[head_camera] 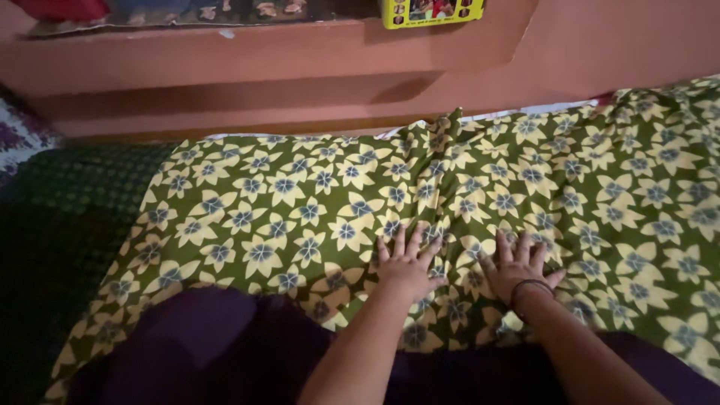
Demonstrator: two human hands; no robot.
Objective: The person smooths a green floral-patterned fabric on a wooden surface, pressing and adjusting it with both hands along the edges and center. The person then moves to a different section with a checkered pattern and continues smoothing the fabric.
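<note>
A green cloth printed with yellow and blue flowers lies spread flat in front of me. My left hand presses on it palm down, fingers spread, beside a raised crease that runs up the middle of the cloth. My right hand lies flat a little to the right, fingers also spread, with a dark band on its wrist. Neither hand holds anything.
A dark green patterned cover lies under the cloth at the left. A reddish stepped ledge runs along the back, with a yellow box on top. Dark purple fabric covers the near edge.
</note>
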